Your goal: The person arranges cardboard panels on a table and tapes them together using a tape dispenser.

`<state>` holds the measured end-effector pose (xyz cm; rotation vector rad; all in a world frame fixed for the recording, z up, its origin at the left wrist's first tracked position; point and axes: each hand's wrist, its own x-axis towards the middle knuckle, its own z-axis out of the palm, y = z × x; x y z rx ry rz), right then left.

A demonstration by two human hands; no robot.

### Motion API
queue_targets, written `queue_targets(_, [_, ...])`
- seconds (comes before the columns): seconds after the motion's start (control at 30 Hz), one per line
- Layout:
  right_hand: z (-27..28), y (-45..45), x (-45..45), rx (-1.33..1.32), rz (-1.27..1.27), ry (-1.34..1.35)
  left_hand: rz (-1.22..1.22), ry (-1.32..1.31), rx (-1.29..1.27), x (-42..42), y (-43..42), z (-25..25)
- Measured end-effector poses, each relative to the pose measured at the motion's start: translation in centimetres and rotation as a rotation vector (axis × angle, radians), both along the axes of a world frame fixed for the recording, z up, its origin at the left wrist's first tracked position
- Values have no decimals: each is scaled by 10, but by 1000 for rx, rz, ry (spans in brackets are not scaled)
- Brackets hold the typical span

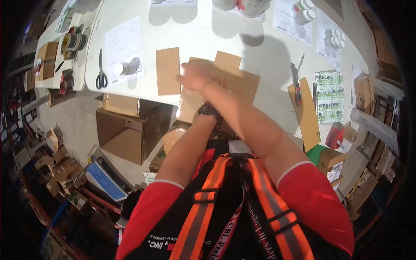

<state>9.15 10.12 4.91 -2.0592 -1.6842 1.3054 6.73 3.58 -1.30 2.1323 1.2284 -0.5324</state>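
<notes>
My forearms cross over a flattened piece of brown cardboard (pixel 247 84) at the table's near edge. Reaching left across the top, my right hand (pixel 196 74) is over the cardboard, fingers pointing toward a separate flat cardboard strip (pixel 167 71). Its fingers are blurred, so their grip is unclear. The left wrist wears a dark watch (pixel 208 109). Beyond it, my left hand lies behind the right forearm, its fingers hidden, close to the cardboard.
Black scissors (pixel 101 73) and a white bottle (pixel 121 69) on paper are at left. A utility knife (pixel 296 84) lies at right by a long cardboard strip (pixel 304 117), a printed pouch (pixel 330 97) and a red tape dispenser (pixel 335 135). An open box (pixel 125 130) stands below.
</notes>
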Motion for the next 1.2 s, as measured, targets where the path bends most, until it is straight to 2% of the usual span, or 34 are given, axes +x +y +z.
queue_targets(0.03, [-1,9,-15,-34,41,-90,-65,-116,377,-9,-21,-5])
queue_targets(0.07, [-14,16,-34,-32,-62,-127,-48,-157,504,-12,-26,-24])
queue_targets(0.13, [-37,28,-63,-39,-176,-184,-37,-114,450,-2,-21,-7])
queue_targets(0.2, [-48,34,-83,84,-118,-439,-2,-21,416,2,-20,1])
queue_targets(0.3, [-53,35,-97,186,-49,-569,0,-25,406,1,-20,7])
queue_targets(0.37, [-58,39,-106,209,-46,-560,4,-30,416,1,-21,4])
queue_targets(0.43, [-57,51,-114,190,-171,-313,-4,-31,439,1,-20,3])
queue_targets(0.6, [-58,56,-111,143,-290,-189,-5,-35,426,0,-21,4])
queue_targets(0.8, [-42,38,-114,238,-77,-453,7,-69,455,1,-22,-4])
queue_targets(0.93, [-55,44,-127,198,-5,-437,16,-122,438,-2,-22,-4])
queue_targets(1.03, [-65,54,-117,243,-131,-329,11,-108,437,1,-24,-4])
queue_targets(1.1, [-52,58,-90,198,-194,84,26,-85,455,1,-26,-6])
queue_targets(1.13, [-55,62,-71,134,-135,202,25,-93,448,-7,-30,-19])
queue_targets(1.2, [-37,56,-9,237,-83,278,-286,-108,1013,-21,-34,-54])
